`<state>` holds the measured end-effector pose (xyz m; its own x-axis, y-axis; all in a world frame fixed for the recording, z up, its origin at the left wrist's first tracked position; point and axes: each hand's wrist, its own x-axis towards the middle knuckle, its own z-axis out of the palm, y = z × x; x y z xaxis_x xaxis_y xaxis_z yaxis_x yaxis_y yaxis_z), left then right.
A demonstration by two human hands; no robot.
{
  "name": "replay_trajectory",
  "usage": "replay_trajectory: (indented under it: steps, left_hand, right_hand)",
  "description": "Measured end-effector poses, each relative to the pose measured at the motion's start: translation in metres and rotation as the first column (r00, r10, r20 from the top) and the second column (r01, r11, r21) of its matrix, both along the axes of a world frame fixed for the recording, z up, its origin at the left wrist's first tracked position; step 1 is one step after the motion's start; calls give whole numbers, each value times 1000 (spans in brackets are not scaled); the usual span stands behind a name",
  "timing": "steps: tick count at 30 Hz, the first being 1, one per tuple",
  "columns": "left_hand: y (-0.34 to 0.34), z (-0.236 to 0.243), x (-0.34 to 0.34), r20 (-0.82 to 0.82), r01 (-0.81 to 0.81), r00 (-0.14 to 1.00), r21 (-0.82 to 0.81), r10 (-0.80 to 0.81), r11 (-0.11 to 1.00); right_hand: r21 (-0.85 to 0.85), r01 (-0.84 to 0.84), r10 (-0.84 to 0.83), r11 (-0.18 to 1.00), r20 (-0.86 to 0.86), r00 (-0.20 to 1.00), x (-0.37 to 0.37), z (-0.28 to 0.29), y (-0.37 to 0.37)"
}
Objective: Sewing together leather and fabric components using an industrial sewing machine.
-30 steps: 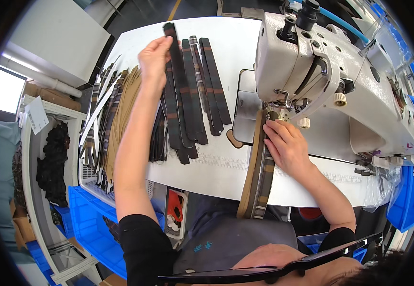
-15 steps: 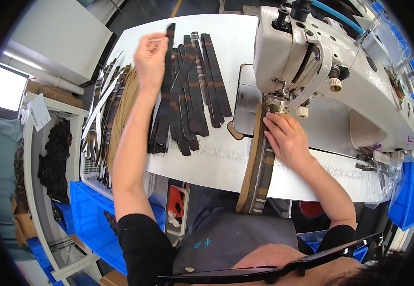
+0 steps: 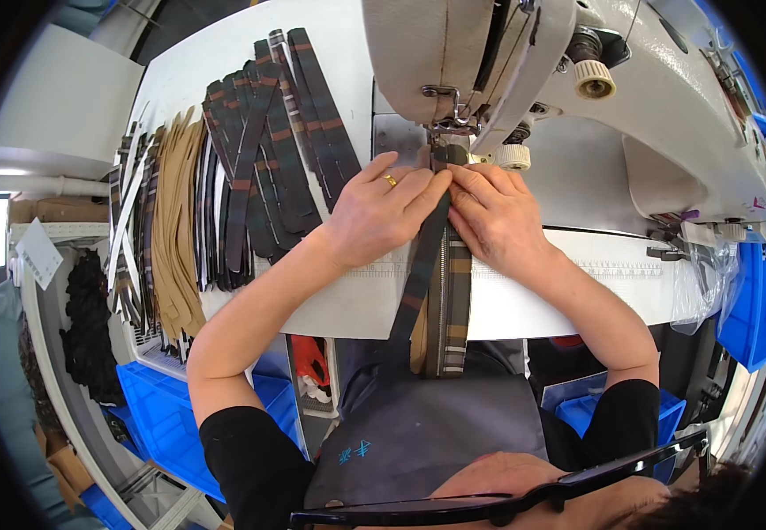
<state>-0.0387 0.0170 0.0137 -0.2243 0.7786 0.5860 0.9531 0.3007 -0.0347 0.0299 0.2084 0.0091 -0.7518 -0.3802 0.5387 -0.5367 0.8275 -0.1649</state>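
Observation:
Just in front of the sewing machine's presser foot (image 3: 452, 129), my two hands meet over a layered strip. My left hand (image 3: 384, 210), with a ring on it, pinches the upper end of a dark plaid fabric strip (image 3: 416, 276). This strip hangs down over the table edge, along the left side of a zipper strip (image 3: 442, 305) with tan and plaid fabric. My right hand (image 3: 496, 212) has its bent fingers closed on the strips' top end from the right. The fingertips partly hide the fabric there.
The white sewing machine (image 3: 692, 97) fills the back right. On the white table, dark plaid strips (image 3: 316, 115) lie left of it, beside hanging tan strips (image 3: 175, 221). Blue bins (image 3: 158, 411) stand below left. A clear plastic bag (image 3: 705, 274) hangs at the right edge.
My left hand has come from the strip pile to the presser foot, bringing a dark plaid strip onto the zipper strip. My right hand stays by the foot. The view has shifted closer to the machine.

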Motion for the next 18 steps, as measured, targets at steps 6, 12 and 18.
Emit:
replay_trajectory:
  steps: [6, 12, 18]
  left_hand:
    - [1, -7, -4, 136, -116, 984, 25, 112, 993]
    - [-1, -16, -7, 242, -101, 964, -46, 110, 994]
    - [0, -16, -7, 224, -98, 969, -42, 105, 994]
  right_hand:
    - [7, 27, -27, 1000, 37, 999, 0, -2, 0]
    - [-3, 35, -35, 999, 51, 998, -1, -3, -1]
    - [2, 45, -45, 999, 89, 995, 1, -2, 0]
